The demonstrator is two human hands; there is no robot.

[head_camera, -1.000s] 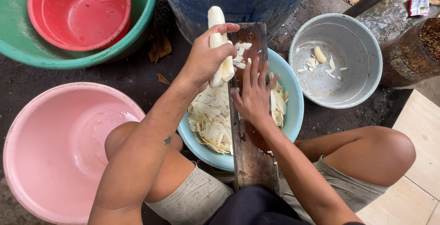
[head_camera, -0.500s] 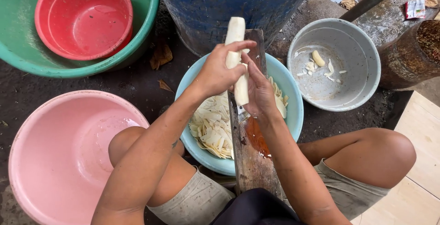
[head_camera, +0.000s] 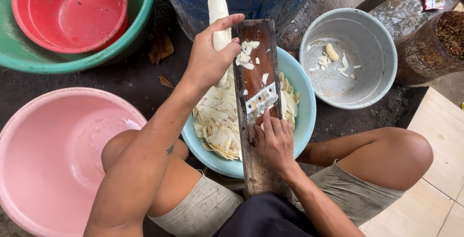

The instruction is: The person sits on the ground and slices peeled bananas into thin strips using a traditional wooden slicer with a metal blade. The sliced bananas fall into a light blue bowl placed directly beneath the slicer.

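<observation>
At the centre of the view, a long wooden slicer board [head_camera: 256,97] is lying across a light blue basin [head_camera: 302,116], running from twelve o'clock down to six o'clock towards the person's lap. The left hand [head_camera: 208,60] is closing its grip around a peeled white root [head_camera: 218,19], holding it upright just beside the board's upper left edge. The right hand [head_camera: 275,143] is pressing flat, fingers spread, on the board just below its metal blade [head_camera: 261,100], gripping nothing. Thin pale slices [head_camera: 217,121] are piling in the basin under the board, and a few bits are sitting on the board's top end. A pink basin [head_camera: 48,155] is sitting at eight o'clock, a grey bucket [head_camera: 377,43] with a few scraps at two o'clock, a red bowl [head_camera: 67,10] nesting inside a green basin [head_camera: 140,19] at ten o'clock, and a blue tub [head_camera: 270,0] at twelve.
</observation>
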